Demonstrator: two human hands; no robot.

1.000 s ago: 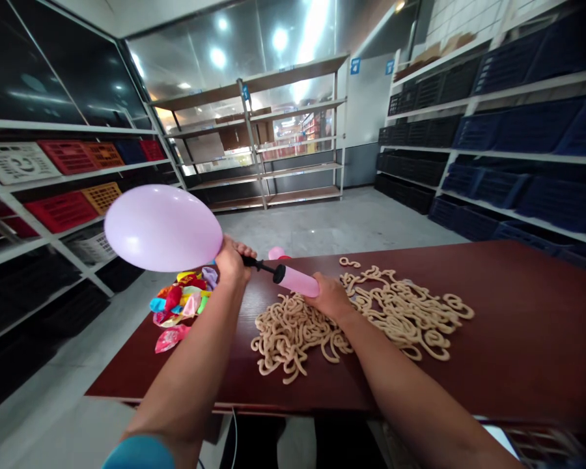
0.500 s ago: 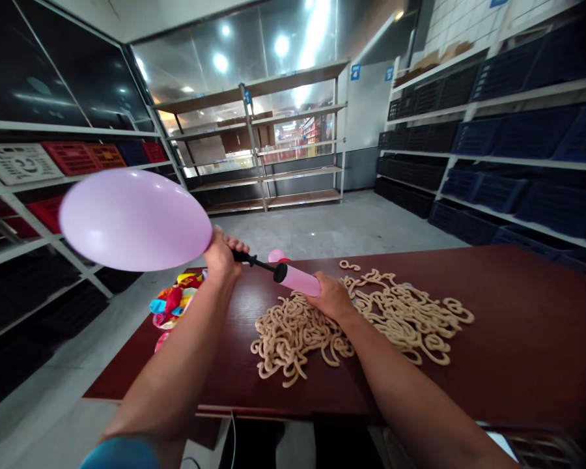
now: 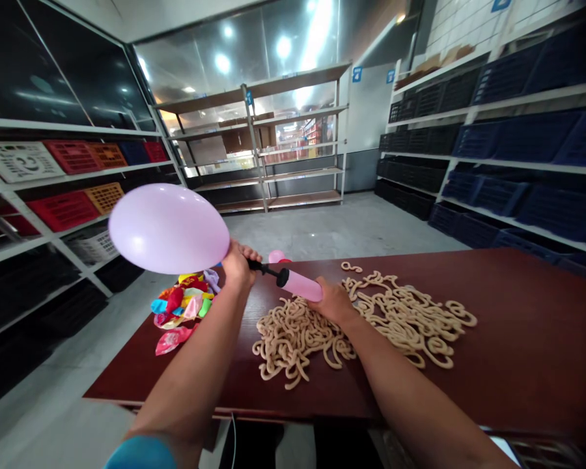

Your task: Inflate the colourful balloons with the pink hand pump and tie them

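My left hand is closed round the neck of an inflated lilac balloon and the black nozzle of a pink hand pump. The balloon sticks out to the left, above the table's left end. My right hand is wrapped round the pump's pink barrel, low over a heap of beige cord pieces. Below the balloon, a pile of flat coloured balloons lies on the dark red table.
A small pink object sits on the table behind the pump. Shelves with red, orange and white crates line the left side; shelves of dark blue bins line the right. Bare metal racks stand at the back across a grey floor.
The balloon swung out to the left and has come back toward the middle and lower. Both hands keep their hold on the pump and balloon neck.
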